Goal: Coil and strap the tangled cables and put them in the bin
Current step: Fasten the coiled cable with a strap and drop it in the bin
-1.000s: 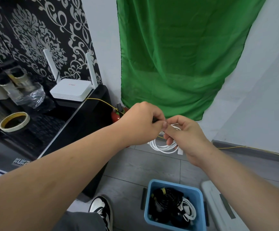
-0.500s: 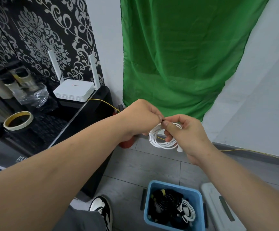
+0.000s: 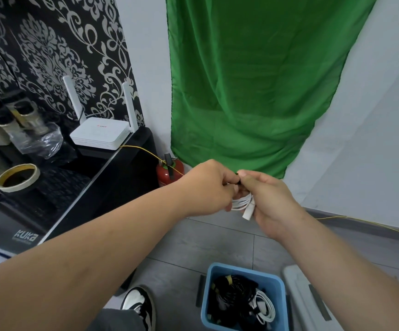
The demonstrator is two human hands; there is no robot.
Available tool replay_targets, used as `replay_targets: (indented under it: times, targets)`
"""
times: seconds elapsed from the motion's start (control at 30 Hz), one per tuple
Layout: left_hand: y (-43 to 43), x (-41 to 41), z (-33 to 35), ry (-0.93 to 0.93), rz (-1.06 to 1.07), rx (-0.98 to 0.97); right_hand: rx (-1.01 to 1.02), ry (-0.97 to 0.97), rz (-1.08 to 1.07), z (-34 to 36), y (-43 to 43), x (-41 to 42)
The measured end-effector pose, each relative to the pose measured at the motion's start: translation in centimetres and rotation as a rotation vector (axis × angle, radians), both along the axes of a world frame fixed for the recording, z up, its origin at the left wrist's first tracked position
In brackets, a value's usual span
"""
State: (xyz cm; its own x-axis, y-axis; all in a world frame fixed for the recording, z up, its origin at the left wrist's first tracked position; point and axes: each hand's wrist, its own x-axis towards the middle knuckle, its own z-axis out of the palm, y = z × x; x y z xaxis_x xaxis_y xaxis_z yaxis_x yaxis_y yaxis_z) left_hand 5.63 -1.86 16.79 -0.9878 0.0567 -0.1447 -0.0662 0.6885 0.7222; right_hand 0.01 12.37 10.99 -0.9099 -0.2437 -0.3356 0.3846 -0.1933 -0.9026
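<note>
I hold a coiled white cable [image 3: 241, 203] in mid-air above the floor, its white plug end hanging below. My right hand [image 3: 268, 201] grips the coil from the right, thumb on top. My left hand [image 3: 208, 187] pinches a small black strap [image 3: 237, 182] at the top of the coil, fingertips meeting my right thumb. Most of the coil is hidden between the two hands. The blue bin [image 3: 245, 298] stands on the floor below, holding several black cable bundles and one white coil.
A black desk [image 3: 93, 187] at left carries a white router [image 3: 100, 132], a tape roll [image 3: 17, 177] and jars. A red fire extinguisher [image 3: 169, 174] stands by the green cloth [image 3: 253, 80]. A grey box [image 3: 313, 304] sits right of the bin. My shoe [image 3: 137, 304] is left of it.
The coil has been squeezed tighter and is now mostly covered by my hands. My left fingers moved onto the black strap at the coil's top.
</note>
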Motion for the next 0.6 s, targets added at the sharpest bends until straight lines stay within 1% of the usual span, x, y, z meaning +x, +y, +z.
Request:
replay_targets:
  times: [0.1, 0.17, 0.23, 0.37, 0.43, 0.5, 0.6]
  targets:
    - [0.1, 0.0, -0.3, 0.118, -0.022, -0.209, -0.020, -0.012, -0.014, 0.1, 0.0, 0.0]
    - [0.2, -0.1, -0.5, 0.167, -0.029, -0.291, -0.013, -0.014, -0.019, -0.2, 0.0, -0.1]
    - [0.2, -0.1, -0.7, 0.161, -0.037, -0.309, 0.013, 0.001, -0.025, -0.4, 0.1, -0.2]
    - [0.5, 0.1, -0.9, 0.062, -0.090, -0.351, 0.073, 0.039, -0.054, -0.7, 0.1, -0.4]
    - [0.6, 0.1, -1.1, 0.070, -0.092, -0.374, 0.088, 0.039, -0.058, -0.7, 0.1, -0.4]
    - [0.5, -0.1, -1.4, 0.080, -0.091, -0.332, 0.102, 0.032, -0.052, -0.7, 0.1, -0.4]
    - [0.3, -0.3, -2.0, 0.027, -0.107, -0.228, 0.133, 0.040, -0.055, -0.8, 0.0, -0.4]
